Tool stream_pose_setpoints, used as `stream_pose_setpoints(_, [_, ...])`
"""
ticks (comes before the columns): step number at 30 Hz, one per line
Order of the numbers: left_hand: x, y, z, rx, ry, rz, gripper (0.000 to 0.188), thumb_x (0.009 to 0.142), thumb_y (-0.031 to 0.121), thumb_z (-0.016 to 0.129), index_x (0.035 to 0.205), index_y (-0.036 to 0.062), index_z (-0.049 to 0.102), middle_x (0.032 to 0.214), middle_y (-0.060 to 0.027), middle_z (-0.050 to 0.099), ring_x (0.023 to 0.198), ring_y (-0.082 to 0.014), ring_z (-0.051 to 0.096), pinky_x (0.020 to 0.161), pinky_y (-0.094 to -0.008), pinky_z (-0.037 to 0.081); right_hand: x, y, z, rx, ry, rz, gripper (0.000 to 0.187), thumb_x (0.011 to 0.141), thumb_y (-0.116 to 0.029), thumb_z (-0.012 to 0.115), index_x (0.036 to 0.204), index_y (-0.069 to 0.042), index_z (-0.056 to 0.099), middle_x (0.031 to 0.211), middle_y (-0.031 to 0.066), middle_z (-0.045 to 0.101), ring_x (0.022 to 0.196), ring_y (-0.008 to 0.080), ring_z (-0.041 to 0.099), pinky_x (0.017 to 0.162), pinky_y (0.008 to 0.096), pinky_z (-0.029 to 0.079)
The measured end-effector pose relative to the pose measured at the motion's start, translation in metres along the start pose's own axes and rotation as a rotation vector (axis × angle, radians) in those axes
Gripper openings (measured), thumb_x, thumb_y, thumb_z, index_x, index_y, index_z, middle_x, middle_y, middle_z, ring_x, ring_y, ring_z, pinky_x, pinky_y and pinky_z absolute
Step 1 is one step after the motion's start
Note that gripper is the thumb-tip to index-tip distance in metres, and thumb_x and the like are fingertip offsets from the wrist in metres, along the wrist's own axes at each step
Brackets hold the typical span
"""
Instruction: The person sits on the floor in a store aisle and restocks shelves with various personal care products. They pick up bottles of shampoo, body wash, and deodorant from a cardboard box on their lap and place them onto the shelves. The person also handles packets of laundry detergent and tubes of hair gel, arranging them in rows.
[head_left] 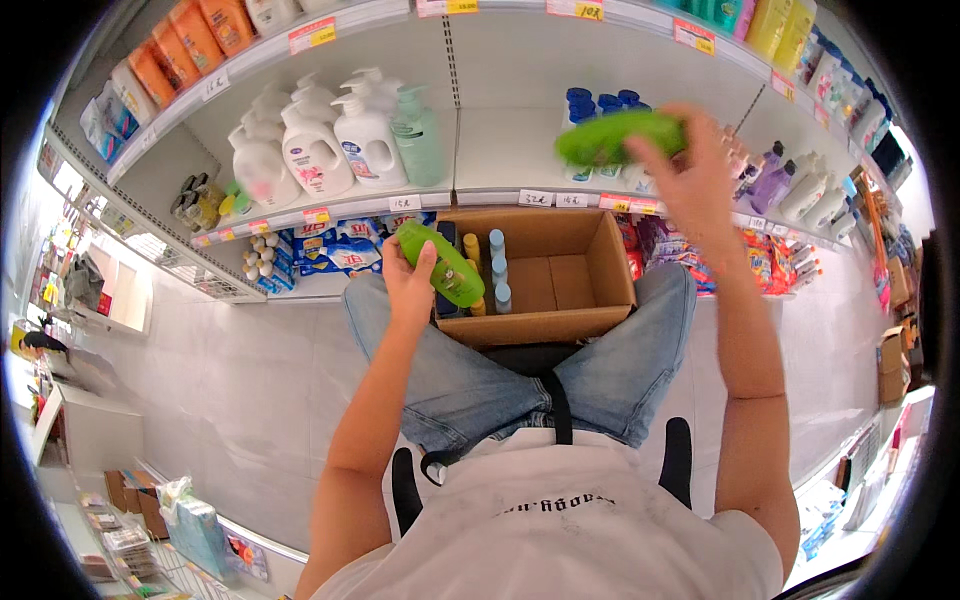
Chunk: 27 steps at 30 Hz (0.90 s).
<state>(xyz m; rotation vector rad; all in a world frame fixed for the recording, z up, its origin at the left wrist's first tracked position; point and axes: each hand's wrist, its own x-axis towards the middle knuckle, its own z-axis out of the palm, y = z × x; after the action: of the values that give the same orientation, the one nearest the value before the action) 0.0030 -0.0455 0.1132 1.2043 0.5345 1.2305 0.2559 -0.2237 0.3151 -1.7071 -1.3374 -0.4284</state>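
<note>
My left hand (408, 283) is closed round a bright green shampoo-like bottle (445, 268), tilted over the left side of an open cardboard box (600, 262). In the box stand several light blue-capped bottles (499, 270), yellow ones (473, 255) and a dark item at the left wall. Raised at the shelf's right half, my right hand (690, 165) grips a second green bottle (615, 138), lying nearly level and slightly blurred. Partly hidden behind it are several blue-capped bottles (580, 105) on the shelf.
White pump bottles (318, 150) and a pale green pump bottle (417, 140) stand on the shelf's left part. Purple bottles (772, 185) line its right. Below lie bagged packs (350, 245). The shelf's front edge (480, 197) runs just above the box, which sits between my knees.
</note>
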Motion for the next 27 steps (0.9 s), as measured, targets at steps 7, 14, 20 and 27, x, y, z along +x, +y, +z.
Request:
stream_pose_setpoints(7, [-0.007, -0.043, 0.013, -0.353, -0.087, -0.368, 0.032, 0.094, 0.017, 0.065, 0.118, 0.0029, 0.050, 0.108, -0.0107, 0.064, 0.093, -0.0221, 0.064, 0.082, -0.0361, 0.054, -0.112, 0.121, 0.185, -0.031, -0.488, 0.334, 0.045, 0.084, -0.029, 0.071, 0.106, 0.004, 0.049, 0.097, 0.0288, 0.063, 0.095, 0.0444, 0.063, 0.081, 0.0485, 0.053])
stream_pose_setpoints(14, [-0.026, -0.059, 0.010, -0.456, -0.215, -0.606, 0.037, 0.095, 0.032, 0.062, 0.120, 0.0056, 0.054, 0.109, -0.0093, 0.063, 0.093, -0.0233, 0.064, 0.078, -0.0377, 0.055, -0.155, 0.165, 0.278, -0.112, -0.581, 0.446, 0.041, 0.085, -0.022, 0.069, 0.107, 0.007, 0.048, 0.100, 0.0313, 0.062, 0.094, 0.0447, 0.064, 0.082, 0.0493, 0.054])
stream_pose_setpoints(20, [-0.037, -0.056, 0.012, -0.411, -0.185, -0.622, 0.039, 0.096, 0.037, 0.060, 0.120, 0.0072, 0.054, 0.107, -0.0055, 0.062, 0.094, -0.0218, 0.062, 0.079, -0.0374, 0.054, -0.152, 0.151, 0.288, -0.155, -0.582, 0.489, 0.038, 0.084, -0.024, 0.069, 0.103, 0.005, 0.052, 0.097, 0.0290, 0.064, 0.094, 0.0464, 0.063, 0.082, 0.0515, 0.053])
stream_pose_setpoints(27, [-0.041, -0.057, 0.017, -0.477, -0.194, -0.647, 0.037, 0.097, 0.034, 0.059, 0.123, 0.0086, 0.052, 0.110, -0.0085, 0.061, 0.093, -0.0233, 0.063, 0.078, -0.0382, 0.054, -0.142, 0.137, 0.286, -0.153, -0.644, 0.538, 0.043, 0.086, -0.028, 0.067, 0.109, 0.007, 0.054, 0.100, 0.0288, 0.065, 0.097, 0.0445, 0.064, 0.084, 0.0504, 0.054])
